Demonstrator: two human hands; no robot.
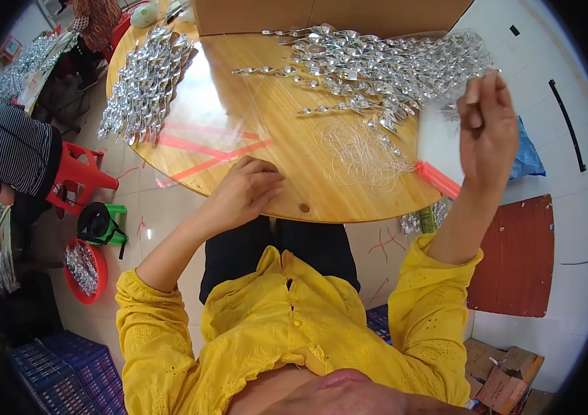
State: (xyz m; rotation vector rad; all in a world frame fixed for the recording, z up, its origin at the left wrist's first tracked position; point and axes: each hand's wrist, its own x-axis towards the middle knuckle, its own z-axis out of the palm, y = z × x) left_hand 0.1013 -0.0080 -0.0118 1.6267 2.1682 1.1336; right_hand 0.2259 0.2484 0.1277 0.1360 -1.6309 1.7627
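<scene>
Across the middle of the view, a round wooden table (280, 131) is read as a clock face, with twelve at its far edge. A cardboard box (335, 15) is set from twelve to one o'clock, where the near surface is presumably left free for handling. At about two o'clock, the larger heap of twisted silver strips (390, 66) is laid lengthwise, its tips pointed toward nine, perhaps so that single strips can be drawn out without snagging. The smaller heap of silver strips (147, 86) is bunched between nine and ten, well apart from the larger one, probably to keep two lots unmixed. At four o'clock, a tangle of clear threads (366, 155) is spread loosely, within easy reach of both hands. The right hand (489, 128) is raised at three, beside the larger heap, its fingers narrowly curled; whether a fine thread is pinched there cannot be told. The left hand (249, 190) is rested at the near edge, between six and seven, fingers loosely bent; nothing is seen in its grasp, though something thin could be hidden. Crossed red bands (221, 156) are seen at eight.
</scene>
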